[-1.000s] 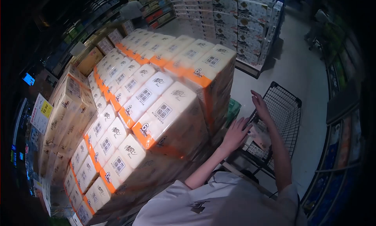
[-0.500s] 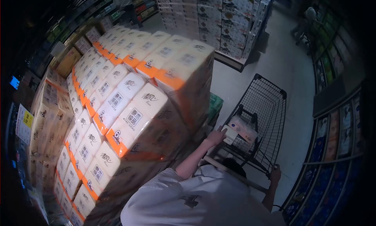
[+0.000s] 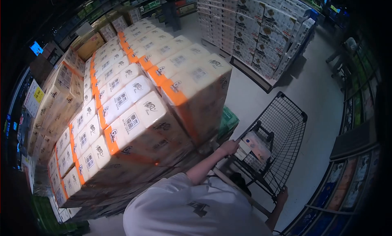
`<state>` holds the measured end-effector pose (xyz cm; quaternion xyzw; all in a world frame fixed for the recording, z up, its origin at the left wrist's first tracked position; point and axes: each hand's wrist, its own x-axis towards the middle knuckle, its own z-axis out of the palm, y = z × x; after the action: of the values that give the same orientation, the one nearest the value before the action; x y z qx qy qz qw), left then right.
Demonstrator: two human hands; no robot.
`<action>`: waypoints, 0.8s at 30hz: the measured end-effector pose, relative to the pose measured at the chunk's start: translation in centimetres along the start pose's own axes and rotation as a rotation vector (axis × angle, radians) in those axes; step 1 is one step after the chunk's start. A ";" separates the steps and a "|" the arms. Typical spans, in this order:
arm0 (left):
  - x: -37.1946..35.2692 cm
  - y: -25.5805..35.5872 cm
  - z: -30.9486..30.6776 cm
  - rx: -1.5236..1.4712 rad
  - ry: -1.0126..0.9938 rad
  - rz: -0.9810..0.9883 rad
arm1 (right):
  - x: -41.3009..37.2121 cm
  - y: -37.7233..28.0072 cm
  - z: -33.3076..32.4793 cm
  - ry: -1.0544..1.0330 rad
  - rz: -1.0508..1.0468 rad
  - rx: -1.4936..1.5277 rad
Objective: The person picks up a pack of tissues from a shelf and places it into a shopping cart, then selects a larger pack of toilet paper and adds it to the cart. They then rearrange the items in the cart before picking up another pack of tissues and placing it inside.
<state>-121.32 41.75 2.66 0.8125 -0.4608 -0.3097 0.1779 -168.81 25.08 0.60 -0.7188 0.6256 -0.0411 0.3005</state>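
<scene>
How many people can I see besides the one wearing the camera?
2: one person near the top, by the back shelves; another person far right, beside the side shelves. More may be hidden behind stacked packs or in dark edges.

The cart [image 3: 282, 131], with packs [image 3: 256, 147] in its near end, stands between the near stack [image 3: 130, 125] on the left and the shelves [image 3: 331, 211] on the right, the far stack [image 3: 261, 38] beyond it, the sign [image 3: 34, 98] far left.

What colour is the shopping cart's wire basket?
Black; the head view shows the wire basket best.
</scene>
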 end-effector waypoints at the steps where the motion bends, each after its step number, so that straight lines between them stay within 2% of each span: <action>1: 0.6 0.5 -0.1 0.019 0.005 -0.006 | 1.3 -0.1 -0.4 0.009 -0.045 -0.041; 9: 6.2 2.7 0.5 0.110 -0.015 -0.049 | 10.9 -1.4 -2.6 0.059 -0.137 -0.109; 13: 9.4 3.1 1.4 0.112 0.072 -0.104 | 17.3 -2.4 -4.0 0.034 -0.251 -0.149; 16: 11.0 3.8 1.5 0.119 0.108 -0.121 | 19.8 -4.4 -5.6 0.003 -0.195 -0.153; 24: 14.0 3.9 2.5 0.142 0.271 -0.084 | 27.2 -7.2 -6.4 0.005 -0.290 -0.240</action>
<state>-120.10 27.68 -1.66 0.8759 -0.4188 -0.1713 0.1675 -159.45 -2.28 0.73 -0.8319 0.5167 -0.0110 0.2021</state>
